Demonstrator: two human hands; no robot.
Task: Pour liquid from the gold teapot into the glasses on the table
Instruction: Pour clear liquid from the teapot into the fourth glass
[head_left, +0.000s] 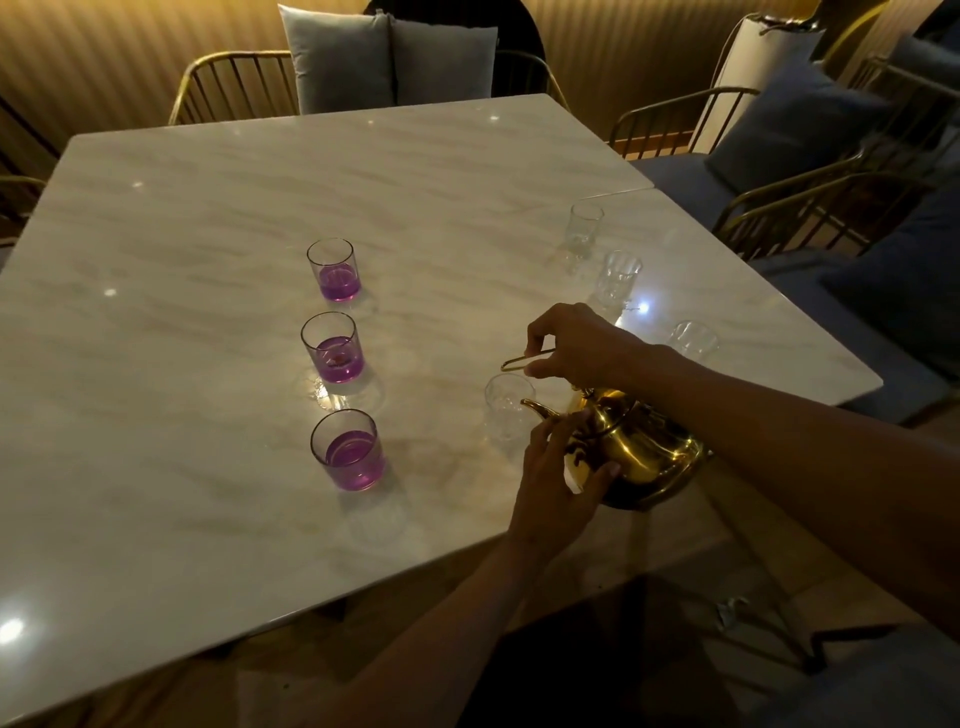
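The gold teapot (644, 452) is tilted above the table's near right edge, its spout pointing left toward an empty clear glass (508, 410). My right hand (576, 345) grips the thin wire handle above the pot. My left hand (558, 478) rests its fingers against the pot's lid and front side. Three straight glasses holding purple liquid stand in a column: far (335, 270), middle (332, 349), near (349, 451). Three more empty clear glasses stand to the right: far (583, 223), middle (617, 278), and one (693, 340) partly behind my right forearm.
The white marble table (208, 218) meets a second tabletop (769, 322) at the right. Gold wire chairs with grey cushions (384, 62) stand at the far side, and blue cushioned seats (800, 124) at the right.
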